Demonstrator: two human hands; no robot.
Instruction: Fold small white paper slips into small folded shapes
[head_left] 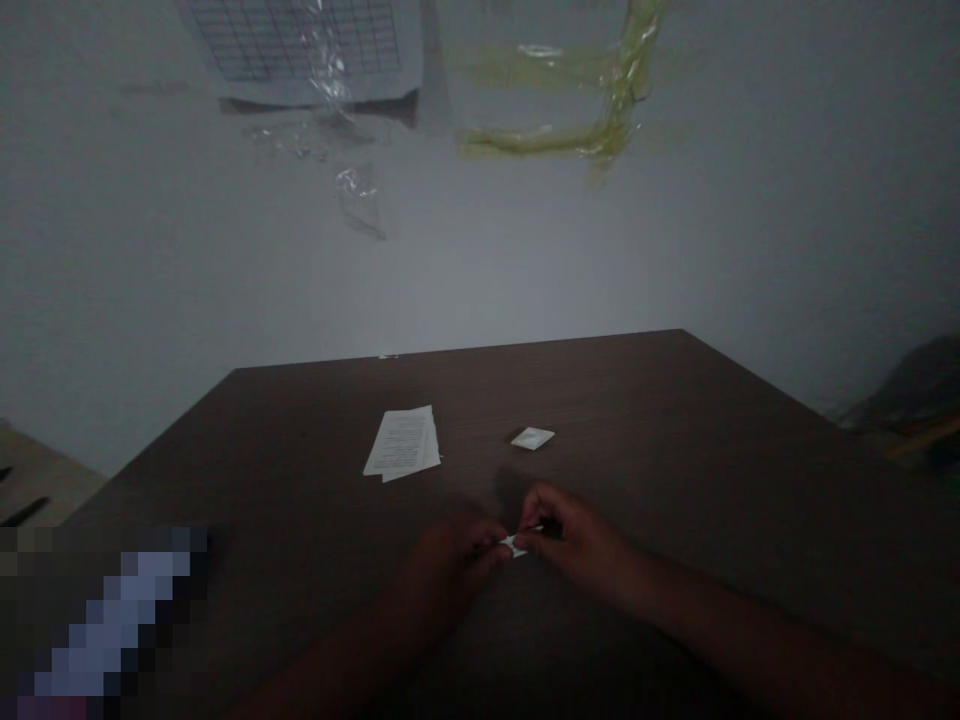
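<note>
Low over the near part of the table, both hands meet at a small piece of white paper (514,546). My left hand (461,550) pinches its left side between thumb and fingers. On the other side, my right hand (566,535) grips it with the fingertips. The paper looks folded, but most of it is covered by the fingers and the light is dim. Just beyond my right hand lies a small diamond-shaped folded paper (533,438). Farther left rest a few overlapping printed sheets (403,443).
The dark brown table (300,420) stands against a pale wall (480,250). Yellow tape (540,142) and a gridded sheet (300,40) are stuck to the wall. A pixelated bright patch (112,620) covers the lower left. A dark object (919,375) sits beyond the table's right side.
</note>
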